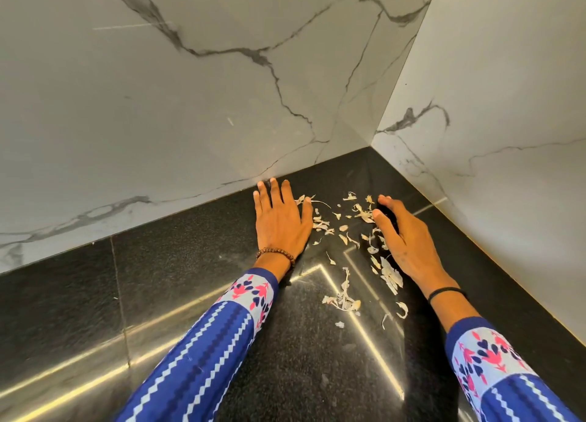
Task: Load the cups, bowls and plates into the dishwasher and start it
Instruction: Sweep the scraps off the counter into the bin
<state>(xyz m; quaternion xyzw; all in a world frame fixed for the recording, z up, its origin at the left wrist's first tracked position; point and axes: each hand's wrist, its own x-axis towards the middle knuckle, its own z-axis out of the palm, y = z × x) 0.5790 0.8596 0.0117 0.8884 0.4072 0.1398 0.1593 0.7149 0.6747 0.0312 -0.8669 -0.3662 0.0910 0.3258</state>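
Black speckled stone makes up the tabletop (190, 294), which fills the lower half of my view and runs into a corner at centre right. White marble wall (158, 104) with grey veins closes the upper left, and a second marble wall (507, 104) closes the right. My left hand (280, 222) lies flat near the centre, palm down and fingers straight, fingertips close to the foot of the back wall, holding nothing. My right hand (409, 241) stands on its edge to the right, fingers loosely curved towards the left hand, and I see nothing gripped in it. Between and below the hands lie pale dry peel scraps (344, 298), some touching the right hand's edge. A bead bracelet (276, 254) circles the left wrist and a black band (445, 292) the right. Blue patterned sleeves (203, 358) cover both forearms. Where the cups, bowls, plates and dishwasher are I cannot tell from this view.
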